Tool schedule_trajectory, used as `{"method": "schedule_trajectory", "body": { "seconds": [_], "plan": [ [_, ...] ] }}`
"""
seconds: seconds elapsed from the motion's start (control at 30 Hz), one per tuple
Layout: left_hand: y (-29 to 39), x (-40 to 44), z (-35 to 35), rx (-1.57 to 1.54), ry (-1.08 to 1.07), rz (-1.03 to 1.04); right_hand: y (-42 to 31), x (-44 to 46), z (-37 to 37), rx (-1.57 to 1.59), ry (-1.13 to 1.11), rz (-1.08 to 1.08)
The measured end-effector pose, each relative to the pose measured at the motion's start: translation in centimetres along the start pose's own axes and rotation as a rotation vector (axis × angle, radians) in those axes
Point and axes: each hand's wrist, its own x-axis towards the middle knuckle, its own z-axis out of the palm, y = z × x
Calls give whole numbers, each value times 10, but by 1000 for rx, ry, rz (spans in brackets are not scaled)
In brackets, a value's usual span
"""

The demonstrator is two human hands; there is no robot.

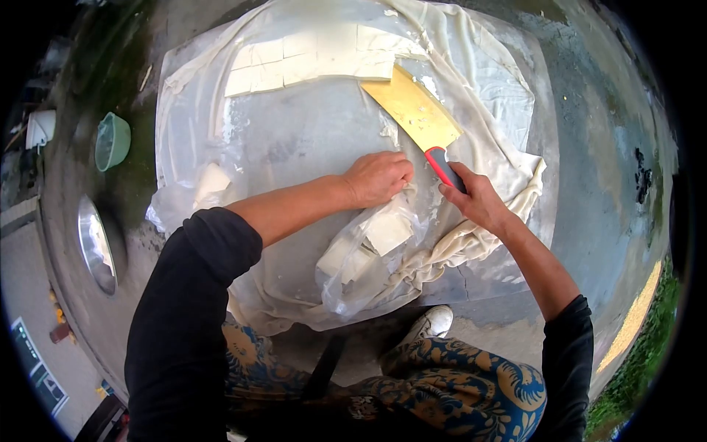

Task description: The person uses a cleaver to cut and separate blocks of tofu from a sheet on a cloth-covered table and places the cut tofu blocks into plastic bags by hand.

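My right hand is wrapped round the red and black handle of a cleaver. Its wide yellowish blade points away from me, the far corner beside white tofu blocks cut into a grid. White crumbs stick to the blade. My left hand, fingers closed, grips the gathered top of a clear plastic bag. Several tofu pieces show inside the bag, which rests at the table's near side. Some of the bag's top is hidden under my fingers.
A pale cloth lies rumpled along the table's right side. Another bag with tofu sits at the left. On the ground at left are a green bucket, a metal basin and a white bucket.
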Motion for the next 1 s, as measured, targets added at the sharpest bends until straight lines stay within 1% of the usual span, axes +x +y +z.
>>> {"method": "schedule_trajectory", "body": {
  "seconds": [0.07,0.17,0.23,0.33,0.53,0.67,0.73,0.87,1.0],
  "plan": [
    [0,-1,0,-7,16,17,-3,4,1,32,-19,13],
    [-1,0,1,-19,9,14,-4,7,-4,-23,-37,-8],
    [-1,-1,1,-23,-3,6,2,7,-7,-36,32,-55],
    [0,0,-1,-30,8,12,6,10,-7,-55,57,-91],
    [-2,0,4,-25,34,42,-2,23,-9,-76,4,-94],
    [-1,-2,4,-24,41,29,-7,30,-4,-23,-8,-62],
    [-2,2,6,-34,46,48,-6,33,-1,-50,43,-141],
    [0,-1,3,-28,26,20,-13,35,-4,-78,23,-72],
    [2,-1,6,-44,15,23,-8,25,-4,-86,32,-114]
  ]
}}
